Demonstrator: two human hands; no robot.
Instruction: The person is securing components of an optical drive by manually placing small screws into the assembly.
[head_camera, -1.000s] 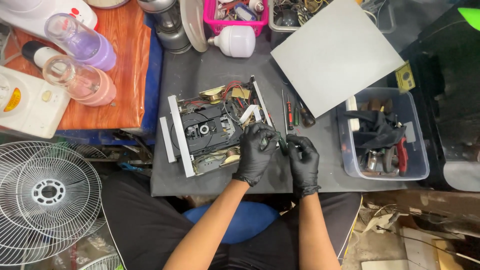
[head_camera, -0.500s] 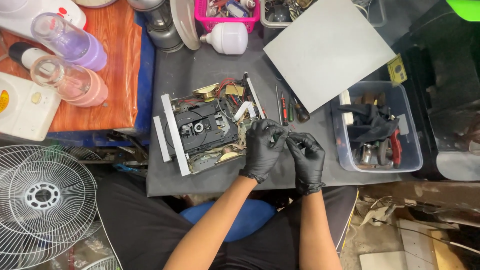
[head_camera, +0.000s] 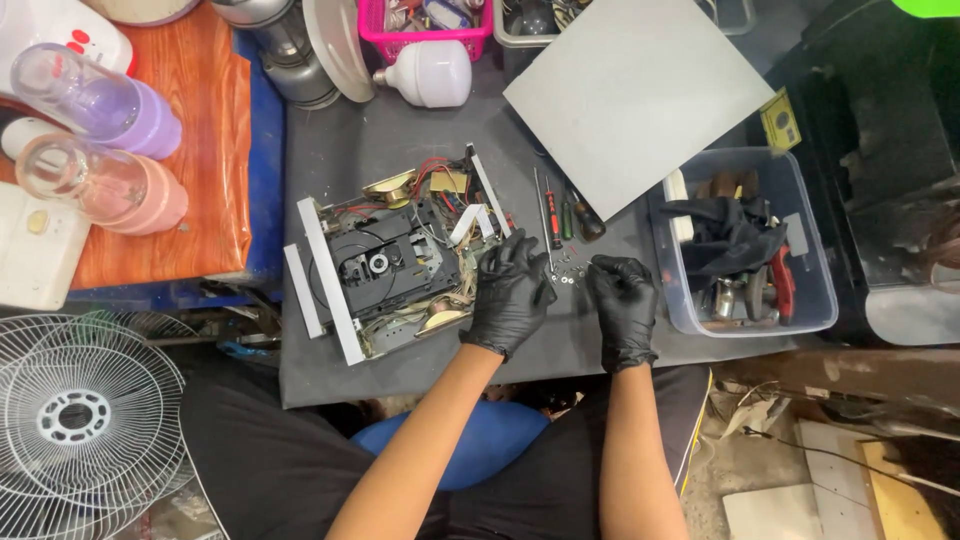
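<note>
1. Black nitrile gloves are worn on both hands; the left hand (head_camera: 510, 292) is laid with loosely spread fingers (head_camera: 497, 262) on the right edge of the opened disc player (head_camera: 395, 262), nothing gripped.
2. The right hand (head_camera: 622, 300) is held just right of the left one, fingers (head_camera: 600, 268) curled narrow, tips pinched together; whether anything tiny is held there cannot be told.
3. A few small screws (head_camera: 566, 276) are seen loose on the dark bench (head_camera: 400, 140), between the two hands, just beside the right fingertips.
4. The disc player lies flat near the bench's front, cover off; disc tray, wiring and white ribbon cables are exposed.
5. Screwdrivers (head_camera: 551, 215) are laid just above the screws, partly under the corner of a grey flat panel (head_camera: 640, 95).
6. A clear plastic bin (head_camera: 800, 210) with black cloth and red-handled tools is placed right of the right hand, near but apart.
7. A white bulb (head_camera: 432, 73) and a pink basket (head_camera: 425, 30) are seen at the far edge.
8. Two tinted bottles (head_camera: 100, 140) are laid on an orange surface at left; a white fan grille (head_camera: 75, 420) sits lower left.
</note>
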